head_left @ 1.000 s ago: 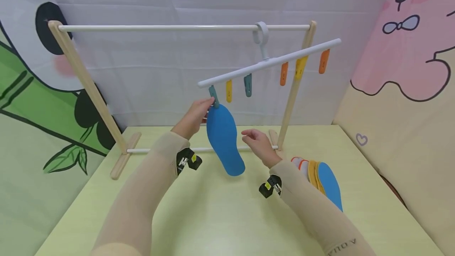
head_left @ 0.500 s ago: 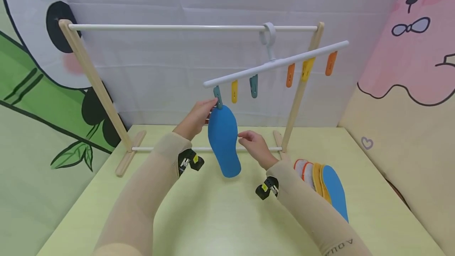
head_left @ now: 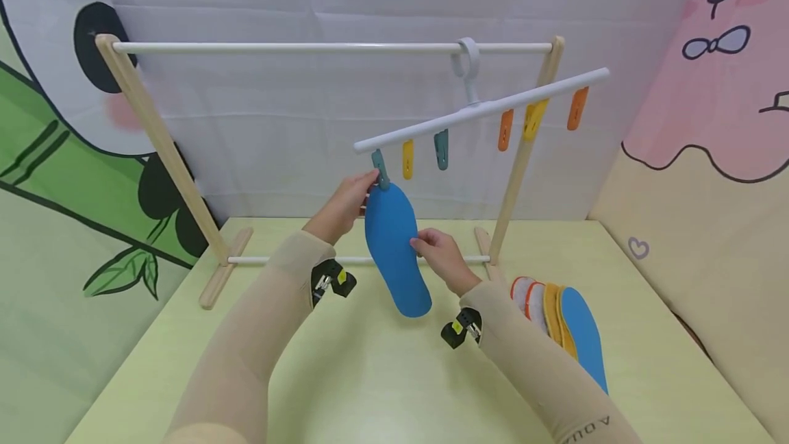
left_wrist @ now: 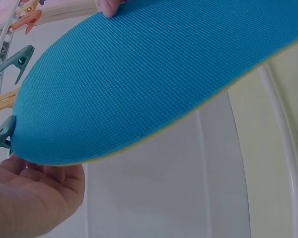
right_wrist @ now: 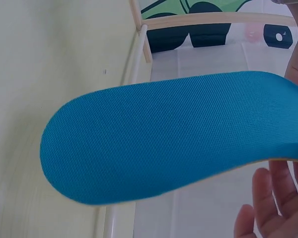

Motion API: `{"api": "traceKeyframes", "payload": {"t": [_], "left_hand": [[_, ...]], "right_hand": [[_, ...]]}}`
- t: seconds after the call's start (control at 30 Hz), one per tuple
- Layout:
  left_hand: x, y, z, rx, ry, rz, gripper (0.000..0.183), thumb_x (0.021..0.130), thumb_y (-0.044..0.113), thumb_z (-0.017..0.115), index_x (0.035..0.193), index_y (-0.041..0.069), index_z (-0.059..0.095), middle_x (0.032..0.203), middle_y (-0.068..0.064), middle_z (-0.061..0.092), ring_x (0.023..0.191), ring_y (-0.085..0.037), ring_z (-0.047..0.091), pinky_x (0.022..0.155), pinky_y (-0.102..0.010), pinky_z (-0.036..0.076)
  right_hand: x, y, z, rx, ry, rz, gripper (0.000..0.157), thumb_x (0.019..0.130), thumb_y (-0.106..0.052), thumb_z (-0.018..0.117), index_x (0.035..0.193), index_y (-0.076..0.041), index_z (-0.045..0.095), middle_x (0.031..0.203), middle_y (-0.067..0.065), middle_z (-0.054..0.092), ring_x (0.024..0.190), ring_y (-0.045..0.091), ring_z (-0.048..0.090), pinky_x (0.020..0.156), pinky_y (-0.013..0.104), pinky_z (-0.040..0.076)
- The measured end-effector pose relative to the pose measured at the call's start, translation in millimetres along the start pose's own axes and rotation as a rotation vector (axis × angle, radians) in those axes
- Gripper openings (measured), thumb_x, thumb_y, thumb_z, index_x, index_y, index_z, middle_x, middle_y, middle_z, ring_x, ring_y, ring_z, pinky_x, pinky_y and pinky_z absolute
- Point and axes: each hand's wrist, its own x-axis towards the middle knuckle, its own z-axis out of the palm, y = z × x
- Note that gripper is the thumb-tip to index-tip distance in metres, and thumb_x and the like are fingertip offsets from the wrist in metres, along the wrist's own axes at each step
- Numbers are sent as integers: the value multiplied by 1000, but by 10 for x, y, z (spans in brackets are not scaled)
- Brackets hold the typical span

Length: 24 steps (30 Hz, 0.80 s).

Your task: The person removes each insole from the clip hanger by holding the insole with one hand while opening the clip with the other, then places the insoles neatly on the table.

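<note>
A blue insole [head_left: 394, 252] hangs toe-end up, its top at the teal clothespin [head_left: 381, 170] on the left end of the white hanger bar [head_left: 456, 118]. My left hand [head_left: 345, 204] holds this clothespin, thumb on its near side. In the left wrist view, the other fingers of the left hand [left_wrist: 44, 193] are curled behind and below the insole's tip. My right hand [head_left: 444, 255] pinches the insole's right edge about halfway down. Its remaining fingers show behind the edge in the right wrist view, with the insole [right_wrist: 164, 141] stretching across the picture.
The hanger's hook [head_left: 468, 60] sits on the top rail [head_left: 308, 48] of a wooden-legged rack. More clothespins, yellow [head_left: 407, 159], teal [head_left: 441, 149] and orange [head_left: 505, 130], hang along the bar. At the table's right, grey insoles [head_left: 529, 297], yellow insoles [head_left: 557, 317] and another blue insole [head_left: 585, 334] lie together.
My right hand has come left to the insole's edge and now pinches it. The insole's lower end has swung left, then back right. My left hand keeps its place at the clothespin.
</note>
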Motion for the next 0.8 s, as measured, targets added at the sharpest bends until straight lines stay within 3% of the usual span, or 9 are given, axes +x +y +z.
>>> {"api": "traceKeyframes", "payload": {"t": [0.17, 0.27, 0.47, 0.63, 0.8], "left_hand": [[21, 22, 34, 3, 25, 14, 50, 103, 40, 41, 139, 6, 49, 150, -12, 35, 136, -32, 31, 108, -49, 27], [44, 44, 67, -10, 66, 38, 49, 103, 39, 41, 137, 5, 50, 149, -12, 37, 140, -31, 27, 110, -51, 23], [59, 89, 116, -79, 148, 74, 43, 103, 37, 42, 120, 0, 56, 134, -15, 50, 131, -29, 39, 108, -48, 26], [43, 91, 105, -93, 163, 89, 45, 103, 37, 40, 129, 2, 53, 130, -16, 53, 125, -31, 45, 108, -50, 26], [20, 96, 91, -86, 156, 79, 47, 103, 39, 40, 131, 3, 52, 134, -15, 51, 126, -32, 43, 109, -52, 24]], "right_hand": [[-11, 10, -12, -2, -22, -41, 23, 100, -13, 53, 110, 5, 60, 97, 14, 63, 88, 24, 59, 87, 41, 48], [-17, 11, -24, -13, -44, -69, 21, 100, -11, 52, 109, 6, 59, 95, 13, 62, 86, 22, 59, 84, 37, 50], [-26, -12, -42, -18, -64, -101, 20, 100, -9, 51, 108, 7, 59, 94, 14, 62, 85, 21, 59, 83, 38, 51], [-35, -33, -38, -5, -83, -98, 20, 100, -9, 50, 108, 7, 58, 94, 14, 61, 84, 20, 59, 87, 46, 49], [-44, -51, -41, -4, -84, -97, 20, 100, -9, 51, 108, 7, 59, 93, 13, 61, 83, 20, 59, 88, 48, 48]]}}
